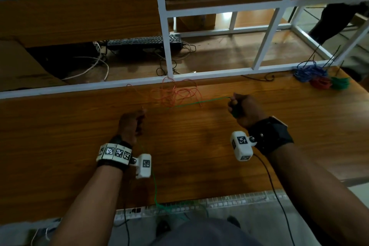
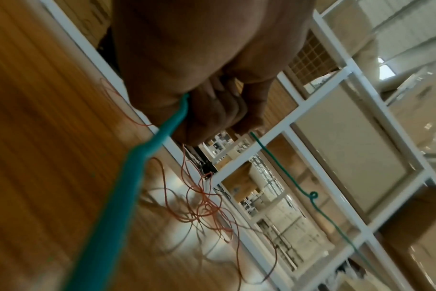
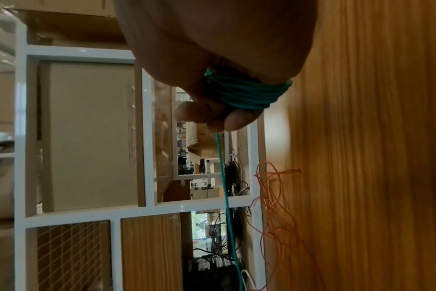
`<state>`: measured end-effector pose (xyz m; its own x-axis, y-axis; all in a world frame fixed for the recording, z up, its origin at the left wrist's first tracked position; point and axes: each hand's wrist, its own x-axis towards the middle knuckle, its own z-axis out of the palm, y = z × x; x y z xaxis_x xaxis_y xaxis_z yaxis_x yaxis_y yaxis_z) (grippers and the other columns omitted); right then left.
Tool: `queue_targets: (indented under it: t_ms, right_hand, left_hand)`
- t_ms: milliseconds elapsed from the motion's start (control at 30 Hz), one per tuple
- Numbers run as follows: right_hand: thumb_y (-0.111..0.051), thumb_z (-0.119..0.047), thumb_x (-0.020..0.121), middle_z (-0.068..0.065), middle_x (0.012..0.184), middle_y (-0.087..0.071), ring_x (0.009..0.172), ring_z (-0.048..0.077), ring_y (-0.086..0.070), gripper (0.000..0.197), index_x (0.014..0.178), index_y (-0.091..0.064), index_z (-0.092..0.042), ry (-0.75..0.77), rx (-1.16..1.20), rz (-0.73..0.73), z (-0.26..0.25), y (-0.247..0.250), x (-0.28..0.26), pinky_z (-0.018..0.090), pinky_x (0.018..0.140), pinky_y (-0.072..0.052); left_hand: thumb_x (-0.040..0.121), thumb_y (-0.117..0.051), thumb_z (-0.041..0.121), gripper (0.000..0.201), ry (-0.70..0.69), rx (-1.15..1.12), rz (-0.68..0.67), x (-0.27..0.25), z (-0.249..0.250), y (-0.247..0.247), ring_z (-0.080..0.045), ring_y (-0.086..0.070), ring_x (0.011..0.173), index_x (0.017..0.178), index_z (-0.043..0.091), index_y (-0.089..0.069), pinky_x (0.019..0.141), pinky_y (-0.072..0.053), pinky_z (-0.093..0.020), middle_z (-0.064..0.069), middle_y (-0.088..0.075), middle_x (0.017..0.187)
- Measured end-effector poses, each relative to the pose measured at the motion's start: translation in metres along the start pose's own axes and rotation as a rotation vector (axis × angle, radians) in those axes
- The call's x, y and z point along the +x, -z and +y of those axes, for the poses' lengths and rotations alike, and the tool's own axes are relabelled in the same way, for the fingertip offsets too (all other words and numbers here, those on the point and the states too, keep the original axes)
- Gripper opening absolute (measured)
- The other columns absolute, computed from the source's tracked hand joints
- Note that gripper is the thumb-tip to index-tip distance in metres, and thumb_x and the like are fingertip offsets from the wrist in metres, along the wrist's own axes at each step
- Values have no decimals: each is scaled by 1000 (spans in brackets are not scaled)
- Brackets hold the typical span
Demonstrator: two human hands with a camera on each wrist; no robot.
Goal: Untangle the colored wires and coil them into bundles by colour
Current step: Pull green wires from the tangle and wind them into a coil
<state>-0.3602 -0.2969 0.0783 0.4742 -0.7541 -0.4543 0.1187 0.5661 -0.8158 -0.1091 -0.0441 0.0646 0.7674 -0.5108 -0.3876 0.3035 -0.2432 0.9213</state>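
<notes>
My right hand [image 1: 242, 109] holds a small coil of green wire [image 3: 247, 94], loops wound round the curled fingers [image 3: 236, 121]. From it the free wire [image 1: 199, 102] runs taut leftward and slightly nearer, across the table [image 1: 69, 126], to my left hand [image 1: 129, 124], which grips it in curled fingers; the slack drops off the near edge. Orange tangle [image 1: 175, 94] lies at the far edge, between my hands. Blue [image 1: 309, 72], red [image 1: 320, 84] and green bundles [image 1: 340, 83] sit far right.

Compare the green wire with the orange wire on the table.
The green wire is stretched between the left hand and right hand, partly coiled round the right hand's fingers; the orange wire lies loose and tangled on the table, held by neither hand. Both are thin.
</notes>
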Motion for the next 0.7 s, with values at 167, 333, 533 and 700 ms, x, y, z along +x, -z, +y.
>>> queue_targets:
  t_ms: [167, 333, 533, 700]
  right_hand:
    - [-45, -15, 107, -3, 58, -41, 60, 15, -40, 23, 84, -48, -15, -40, -91, -70, 3, 8, -2, 25, 55, -44]
    - [-48, -16, 106, 0, 48, -43, 65, 19, -61, 34, 74, -56, -7, -261, -505, -495, -9, 8, -51, 24, 59, -55]
    - [-58, -31, 103, 1, 60, -65, 70, 17, -68, 36, 83, -63, -1, -428, -445, -1258, 9, -27, -99, 37, 79, -47]
    - [-61, -14, 100, 24, 93, -73, 109, 32, -70, 25, 104, -64, 10, -332, 82, -1433, 3, -78, -114, 42, 101, -53]
  left_hand:
    - [94, -60, 20, 27, -67, -76, 75, 15, 20, 7, -9, -34, 39, 67, 18, -62, 39, -25, -21, 10, -45, 47]
    - [94, -60, 22, 26, -181, 91, 225, 31, 55, 11, -14, -35, 47, 68, 20, -59, 45, -30, -24, 4, -43, 56]
    - [94, -55, 3, 19, -380, 392, 67, 48, 97, 2, -37, -66, 100, 94, -4, -73, 92, -48, -39, -25, -70, 105]
    - [98, -52, 19, 32, -263, 389, 15, 28, 70, -34, -26, -64, 78, 116, -3, -66, 81, -53, -39, -24, -67, 113]
